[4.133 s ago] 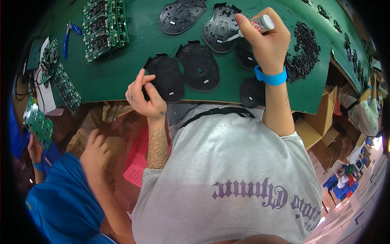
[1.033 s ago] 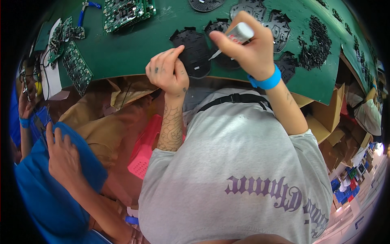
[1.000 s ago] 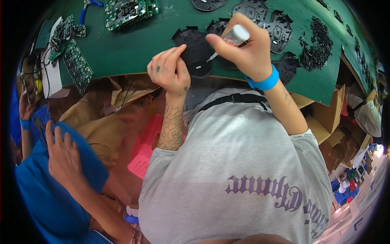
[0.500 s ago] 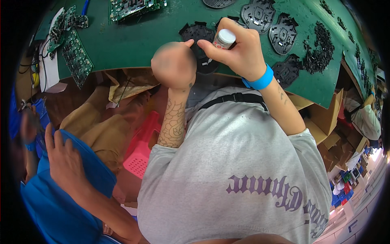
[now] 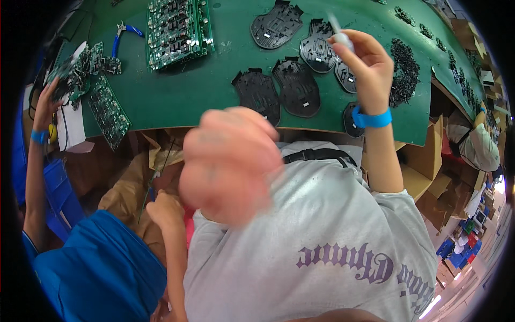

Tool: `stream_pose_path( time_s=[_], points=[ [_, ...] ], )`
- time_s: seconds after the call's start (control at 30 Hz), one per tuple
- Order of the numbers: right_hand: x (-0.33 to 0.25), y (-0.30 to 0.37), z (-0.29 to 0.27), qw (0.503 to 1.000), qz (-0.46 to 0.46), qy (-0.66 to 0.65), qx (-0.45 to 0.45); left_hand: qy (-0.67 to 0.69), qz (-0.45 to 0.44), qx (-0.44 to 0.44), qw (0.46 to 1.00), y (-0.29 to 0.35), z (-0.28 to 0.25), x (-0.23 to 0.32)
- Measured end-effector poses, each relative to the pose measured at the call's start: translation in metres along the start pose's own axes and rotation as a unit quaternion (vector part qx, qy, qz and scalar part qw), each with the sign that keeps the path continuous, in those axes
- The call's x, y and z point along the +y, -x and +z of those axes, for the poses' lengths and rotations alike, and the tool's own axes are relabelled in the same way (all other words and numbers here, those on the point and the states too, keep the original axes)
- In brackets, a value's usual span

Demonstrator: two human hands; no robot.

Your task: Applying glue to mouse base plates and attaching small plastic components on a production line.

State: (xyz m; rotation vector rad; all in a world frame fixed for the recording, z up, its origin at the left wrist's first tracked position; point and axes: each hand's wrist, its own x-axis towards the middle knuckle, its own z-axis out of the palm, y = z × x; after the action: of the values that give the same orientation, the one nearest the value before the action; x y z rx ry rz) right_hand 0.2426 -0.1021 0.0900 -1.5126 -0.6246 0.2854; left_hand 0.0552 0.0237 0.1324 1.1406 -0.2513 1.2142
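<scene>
I've got the two hands apart right now, with the right hand [image 5: 370, 67] wrapped around a small white plastic bottle [image 5: 344, 40], nozzle aimed up and away from the wearer. The left hand [image 5: 230, 163] is a big smear close to my camera; fingers look curled, but honestly I can't tell whether it's gripping anything. Just past it on the green tabletop [image 5: 177, 99] I see a flat black plastic shell with a rounded end [image 5: 256, 92], and more of the same kind sit between there and the right hand. Right beside that right hand there's a heap of tiny black plastic pieces [image 5: 403, 72]. Beyond the left hand, off to its left, stands a stack of green circuit boards [image 5: 177, 32], with blue-handled metal cutters [image 5: 126, 36] further left.
</scene>
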Motion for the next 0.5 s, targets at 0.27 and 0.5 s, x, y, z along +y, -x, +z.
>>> stream_pose_path(
  time_s=[0.27,0.5],
  points=[
    [0.033,-0.067,-0.102,0.988,-0.085,0.126,0.031,0.019,0.001,-0.037,0.999,0.011,0.046,0.026],
    [0.066,-0.080,-0.133,0.993,0.000,0.108,-0.045,0.007,-0.008,-0.061,0.998,0.007,0.046,0.042]
  ],
)
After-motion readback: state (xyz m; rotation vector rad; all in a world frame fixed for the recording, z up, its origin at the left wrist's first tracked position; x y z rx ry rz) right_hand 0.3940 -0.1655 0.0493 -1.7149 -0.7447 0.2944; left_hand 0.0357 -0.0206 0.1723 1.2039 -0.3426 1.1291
